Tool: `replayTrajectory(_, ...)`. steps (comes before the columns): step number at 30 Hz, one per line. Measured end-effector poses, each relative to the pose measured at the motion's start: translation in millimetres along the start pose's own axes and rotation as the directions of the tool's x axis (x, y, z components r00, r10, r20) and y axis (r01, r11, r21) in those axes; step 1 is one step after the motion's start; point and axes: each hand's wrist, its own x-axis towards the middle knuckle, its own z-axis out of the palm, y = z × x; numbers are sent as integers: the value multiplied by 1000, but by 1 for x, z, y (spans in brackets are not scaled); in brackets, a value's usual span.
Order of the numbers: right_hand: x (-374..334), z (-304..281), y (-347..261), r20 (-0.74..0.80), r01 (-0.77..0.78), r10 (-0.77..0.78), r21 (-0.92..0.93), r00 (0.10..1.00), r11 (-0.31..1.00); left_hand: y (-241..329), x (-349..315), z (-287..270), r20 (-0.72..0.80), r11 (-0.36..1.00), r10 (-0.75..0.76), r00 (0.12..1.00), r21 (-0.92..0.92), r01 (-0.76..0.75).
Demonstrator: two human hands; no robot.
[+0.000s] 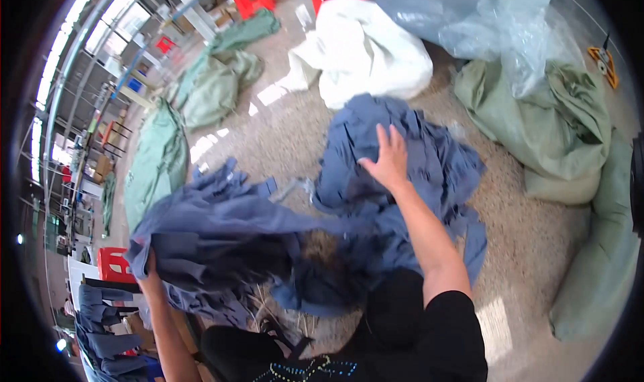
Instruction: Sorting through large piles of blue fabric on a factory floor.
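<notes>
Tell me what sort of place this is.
Most likely a clothing workshop or warehouse: blue clothes lie heaped on a bare floor, big green sacks stand or lie around them, and long ceiling lights run overhead.

Our left hand (150, 268) grips the edge of a dark blue-grey cloth garment (221, 248), which stretches toward a crumpled heap of blue-grey clothes (436, 150) on the speckled grey-brown floor (516, 241). Our right hand (389, 160) is splayed over that heap; we cannot tell whether it touches. Beyond, we see a bulging white fabric sack (369, 46) and, rightward, a slumped olive-green cloth sack (530, 127).
</notes>
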Motion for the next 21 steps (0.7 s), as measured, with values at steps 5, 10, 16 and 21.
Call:
replayTrajectory(5, 26, 52, 13, 238, -140, 169, -135, 957, 981, -21, -16, 24, -55, 502, -451, 891, -841, 203)
replayTrajectory(10, -89, 82, -49, 360, -97, -42, 359, 932, 928, -45, 9, -54, -219, 438, -585, 781, -896, 78)
replayTrajectory(16, -163, 24, -103, 835, -359, -154, 384, 528, 851, -42, 21, 17, -548, 947, -224, 806, -317, 48)
replayTrajectory(21, -80, -40, -177, 775, -708, -278, 632, 568, 316, -60, -11, 67, -246, 583, -573, 782, -793, 178)
